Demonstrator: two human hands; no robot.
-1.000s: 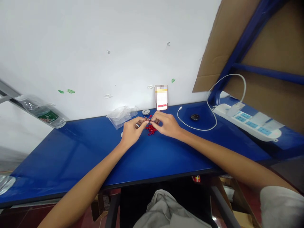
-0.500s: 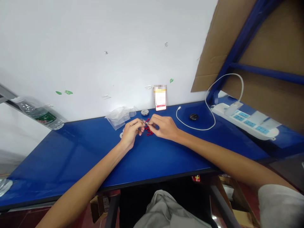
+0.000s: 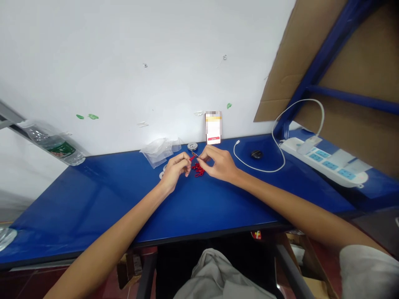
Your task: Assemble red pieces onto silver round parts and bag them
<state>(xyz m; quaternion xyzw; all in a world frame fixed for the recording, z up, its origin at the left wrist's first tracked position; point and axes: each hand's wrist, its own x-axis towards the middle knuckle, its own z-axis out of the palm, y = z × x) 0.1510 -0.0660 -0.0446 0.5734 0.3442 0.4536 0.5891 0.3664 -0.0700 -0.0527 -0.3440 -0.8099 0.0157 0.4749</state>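
Note:
Close together over the blue table, both hands work at a small spot. My left hand [image 3: 177, 171] is closed, its thumb and fingertips pinching a short piece of red cord [image 3: 191, 158]. My right hand [image 3: 220, 163] pinches a thin, pointed metal tool [image 3: 195, 154], whose tip reaches toward the red cord; its exact kind is too small to tell. Between and below the hands lies a small pile of red cord pieces [image 3: 198, 170]. A round silver disc-shaped item [image 3: 192, 146] sits just beyond them. Pale round pieces [image 3: 161, 175] show partly behind my left hand.
A clear plastic bag [image 3: 158, 153] lies at the table's back. A lit phone [image 3: 213, 129] leans on the wall. On the right are a white cable [image 3: 282, 160], a small black object [image 3: 256, 154] and a power strip [image 3: 324, 162]. A water bottle [image 3: 60, 147] leans at left.
My hands have drawn slightly apart, and the tool's tip has moved back from my left fingers. More of the red cord in my left hand shows. The view has shifted slightly.

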